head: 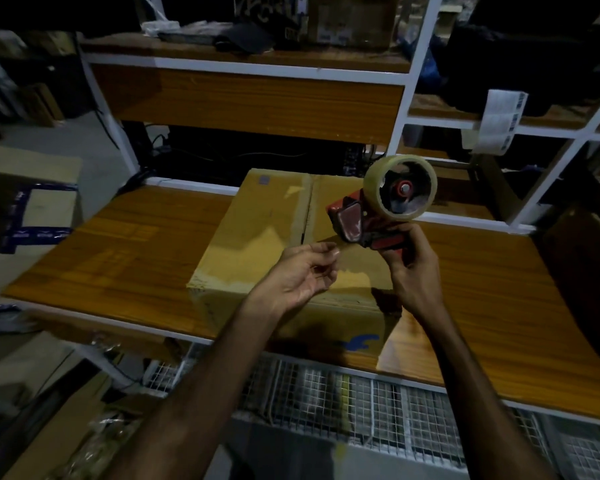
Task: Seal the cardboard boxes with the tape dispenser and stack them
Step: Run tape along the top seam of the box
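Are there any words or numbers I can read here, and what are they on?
No text here is clear enough to read.
Cardboard box: a blue mark on its front, partly in shadow, unreadable.
Strip of labels hanging from the shelf: barcodes, too small.
Box with blue tape: print too blurred.
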Tool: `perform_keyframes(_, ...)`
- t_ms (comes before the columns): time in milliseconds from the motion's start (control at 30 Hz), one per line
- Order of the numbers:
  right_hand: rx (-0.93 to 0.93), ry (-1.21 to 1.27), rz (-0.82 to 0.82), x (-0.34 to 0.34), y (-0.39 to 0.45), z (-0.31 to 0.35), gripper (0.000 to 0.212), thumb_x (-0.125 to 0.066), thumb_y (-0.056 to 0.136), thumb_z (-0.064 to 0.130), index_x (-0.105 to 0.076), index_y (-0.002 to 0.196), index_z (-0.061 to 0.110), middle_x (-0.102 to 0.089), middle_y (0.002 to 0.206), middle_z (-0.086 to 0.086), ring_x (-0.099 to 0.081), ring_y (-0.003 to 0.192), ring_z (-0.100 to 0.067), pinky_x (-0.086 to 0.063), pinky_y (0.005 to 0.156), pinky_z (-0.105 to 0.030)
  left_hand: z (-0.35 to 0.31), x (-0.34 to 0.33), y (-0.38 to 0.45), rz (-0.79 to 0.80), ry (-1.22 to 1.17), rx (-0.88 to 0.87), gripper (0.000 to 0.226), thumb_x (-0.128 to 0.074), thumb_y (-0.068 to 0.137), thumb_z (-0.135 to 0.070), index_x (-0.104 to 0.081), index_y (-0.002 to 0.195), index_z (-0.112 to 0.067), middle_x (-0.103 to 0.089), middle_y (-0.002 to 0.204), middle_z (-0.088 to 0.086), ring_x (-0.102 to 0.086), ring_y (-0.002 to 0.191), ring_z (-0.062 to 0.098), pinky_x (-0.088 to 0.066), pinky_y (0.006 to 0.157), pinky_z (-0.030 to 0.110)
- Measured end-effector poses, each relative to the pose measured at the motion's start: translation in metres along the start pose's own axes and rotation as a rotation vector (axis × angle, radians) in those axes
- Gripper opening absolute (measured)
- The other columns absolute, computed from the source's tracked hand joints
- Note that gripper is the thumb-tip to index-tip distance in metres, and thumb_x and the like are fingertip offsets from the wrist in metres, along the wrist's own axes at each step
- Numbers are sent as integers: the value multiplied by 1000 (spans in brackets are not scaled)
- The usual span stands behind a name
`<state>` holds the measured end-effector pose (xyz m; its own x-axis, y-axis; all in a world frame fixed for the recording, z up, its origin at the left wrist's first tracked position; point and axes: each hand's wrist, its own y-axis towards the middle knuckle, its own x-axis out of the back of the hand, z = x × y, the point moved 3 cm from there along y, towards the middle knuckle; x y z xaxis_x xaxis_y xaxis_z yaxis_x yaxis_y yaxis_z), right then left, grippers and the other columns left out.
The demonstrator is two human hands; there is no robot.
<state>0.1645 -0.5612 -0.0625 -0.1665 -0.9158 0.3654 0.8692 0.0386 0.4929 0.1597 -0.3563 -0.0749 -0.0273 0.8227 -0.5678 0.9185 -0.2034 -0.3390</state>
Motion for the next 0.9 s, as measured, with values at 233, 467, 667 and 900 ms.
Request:
perform_keyframes(233, 141, 91, 113, -28, -5, 13, 40, -66, 96, -5, -60, 129, 17, -68, 122, 0, -65, 115, -17, -60, 91, -50, -11, 39, -34, 66, 98, 166, 14, -59, 95, 5, -72, 99, 2, -60, 86, 11, -58, 72, 19, -53, 61, 26)
perform_keyframes(467, 177, 116, 173, -63, -13, 26, 35, -65, 99, -1, -62, 129, 17, -70, 123, -1, -66, 113, -24, -56, 87, -55, -25, 71, -68, 23, 107, 154, 6, -59, 93, -1, -62, 95, -5, -68, 100, 14, -55, 76, 19, -52, 56, 23)
perform_keyframes(667, 224, 17, 145, -80, -21, 42, 28, -64, 97, -2, -62, 120, 14, -69, 116, -4, -66, 108, -30, -56, 83, -54, -32, 97, -76, 12, 125, 107, 16, -49, 103, 4, -62, 99, -5, -62, 88, 10, -56, 64, 13, -48, 55, 22)
perform_keyframes(900, 219, -94, 66, -109, -35, 67, 27, -63, 95, 4, -63, 120, 14, -69, 115, -5, -66, 106, -28, -57, 82, -53, -77, 133, -84, 39, 458, 16, 24, -49, 98, 12, -64, 97, -6, -62, 75, 6, -50, 61, 12, -47, 57, 23)
